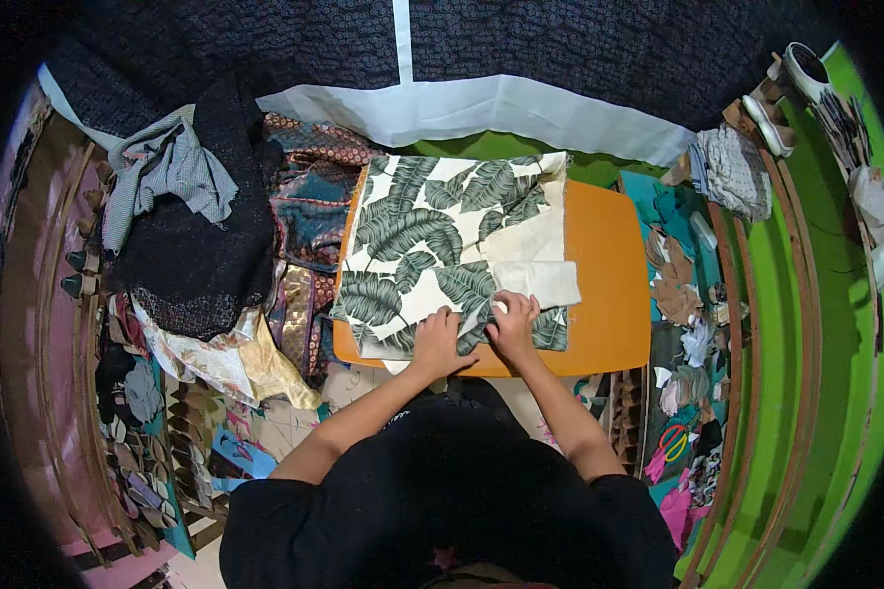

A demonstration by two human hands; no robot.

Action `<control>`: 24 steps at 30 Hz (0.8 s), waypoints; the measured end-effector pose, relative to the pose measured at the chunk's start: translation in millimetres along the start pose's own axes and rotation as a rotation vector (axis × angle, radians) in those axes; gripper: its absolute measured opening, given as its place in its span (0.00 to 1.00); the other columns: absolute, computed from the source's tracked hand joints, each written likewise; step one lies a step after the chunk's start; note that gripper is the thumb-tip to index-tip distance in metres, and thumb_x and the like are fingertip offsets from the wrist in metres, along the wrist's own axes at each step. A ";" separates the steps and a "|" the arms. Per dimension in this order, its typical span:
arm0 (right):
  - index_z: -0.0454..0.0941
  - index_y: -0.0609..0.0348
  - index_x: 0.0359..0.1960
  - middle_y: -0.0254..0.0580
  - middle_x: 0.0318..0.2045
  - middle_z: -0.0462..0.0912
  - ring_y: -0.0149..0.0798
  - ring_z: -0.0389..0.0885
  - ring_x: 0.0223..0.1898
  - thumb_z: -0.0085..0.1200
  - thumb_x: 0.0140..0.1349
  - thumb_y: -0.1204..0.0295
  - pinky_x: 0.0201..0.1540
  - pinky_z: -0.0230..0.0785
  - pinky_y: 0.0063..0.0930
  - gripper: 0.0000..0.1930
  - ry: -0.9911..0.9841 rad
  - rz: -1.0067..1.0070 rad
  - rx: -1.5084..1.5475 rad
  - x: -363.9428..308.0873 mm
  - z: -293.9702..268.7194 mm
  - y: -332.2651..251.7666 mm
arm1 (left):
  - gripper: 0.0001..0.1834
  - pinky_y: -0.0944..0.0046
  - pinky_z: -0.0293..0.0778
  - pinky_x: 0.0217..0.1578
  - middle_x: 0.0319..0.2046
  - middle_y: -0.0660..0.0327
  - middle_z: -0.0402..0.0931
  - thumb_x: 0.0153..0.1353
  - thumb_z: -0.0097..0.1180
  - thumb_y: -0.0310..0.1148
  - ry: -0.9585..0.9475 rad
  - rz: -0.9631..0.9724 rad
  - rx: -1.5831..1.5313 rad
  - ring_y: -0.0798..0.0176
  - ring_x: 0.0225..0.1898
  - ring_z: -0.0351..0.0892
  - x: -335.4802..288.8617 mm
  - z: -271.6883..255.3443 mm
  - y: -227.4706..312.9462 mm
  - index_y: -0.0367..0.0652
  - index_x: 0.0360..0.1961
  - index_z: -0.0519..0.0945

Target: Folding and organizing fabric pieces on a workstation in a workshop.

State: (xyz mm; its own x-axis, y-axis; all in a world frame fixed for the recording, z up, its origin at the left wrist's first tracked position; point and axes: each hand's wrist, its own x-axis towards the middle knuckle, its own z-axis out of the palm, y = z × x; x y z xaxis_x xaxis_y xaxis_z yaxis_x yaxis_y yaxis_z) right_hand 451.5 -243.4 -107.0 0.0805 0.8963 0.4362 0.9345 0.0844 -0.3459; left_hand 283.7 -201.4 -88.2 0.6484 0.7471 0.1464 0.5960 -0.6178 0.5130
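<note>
A white cloth with large dark-green leaf prints (417, 231) lies folded in layers on an orange table (609, 285). My left hand (440, 344) rests on the cloth's near part, fingers stretched forward and thumb spread to the right. Just to its right, my right hand (513, 324) has its fingers bent and closed on a raised fold of the same cloth. Beyond the right hand, a plain off-white flap (535, 283) lies across the print. The tips of the right fingers are partly hidden.
Left of the table hang black textured cloth (192, 255), a grey checked cloth (172, 177) and patterned fabrics (314, 196). On the right, shelves hold brown scraps (670, 280), scissors with coloured handles (674, 444) and white shoes (768, 126). A dark curtain (580, 49) spans the back.
</note>
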 end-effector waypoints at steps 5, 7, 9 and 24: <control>0.73 0.57 0.30 0.40 0.42 0.67 0.43 0.59 0.48 0.59 0.31 0.72 0.53 0.41 0.49 0.17 0.073 0.009 0.028 8.5 -0.6 -15.0 | 0.15 0.54 0.68 0.29 0.28 0.52 0.73 0.42 0.51 0.26 -0.053 -0.050 -0.039 0.48 0.30 0.73 5.1 5.4 -16.6 0.39 0.36 0.70; 0.71 0.57 0.33 0.41 0.43 0.65 0.45 0.59 0.48 0.59 0.30 0.72 0.53 0.41 0.49 0.22 0.114 0.019 0.029 11.6 -1.7 -15.5 | 0.13 0.54 0.69 0.28 0.24 0.50 0.74 0.43 0.46 0.22 -0.035 -0.082 -0.064 0.46 0.28 0.74 13.2 -27.8 -5.5 0.42 0.34 0.72; 0.69 0.56 0.37 0.41 0.43 0.64 0.47 0.59 0.48 0.60 0.29 0.71 0.53 0.40 0.49 0.26 0.243 0.119 0.183 19.6 -11.1 -24.7 | 0.13 0.53 0.69 0.29 0.25 0.50 0.74 0.44 0.46 0.22 -0.109 -0.046 -0.044 0.46 0.30 0.74 21.7 -71.6 2.6 0.43 0.33 0.74; 0.73 0.57 0.42 0.35 0.37 0.77 0.27 0.73 0.35 0.62 0.41 0.72 0.39 0.66 0.22 0.22 -1.268 0.364 0.909 30.2 -126.2 9.7 | 0.12 0.59 0.65 0.27 0.21 0.47 0.72 0.51 0.52 0.34 -1.024 0.274 -0.298 0.48 0.24 0.70 13.0 -192.2 32.5 0.35 0.30 0.73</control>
State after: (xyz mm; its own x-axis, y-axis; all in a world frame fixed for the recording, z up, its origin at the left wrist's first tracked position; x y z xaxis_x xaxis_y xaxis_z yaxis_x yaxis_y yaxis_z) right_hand 506.8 -270.4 7.6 -0.5172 0.6517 -0.5548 0.3867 -0.4003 -0.8308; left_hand 220.5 -164.6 92.9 0.9090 -0.0483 -0.4141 0.3235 -0.5447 0.7737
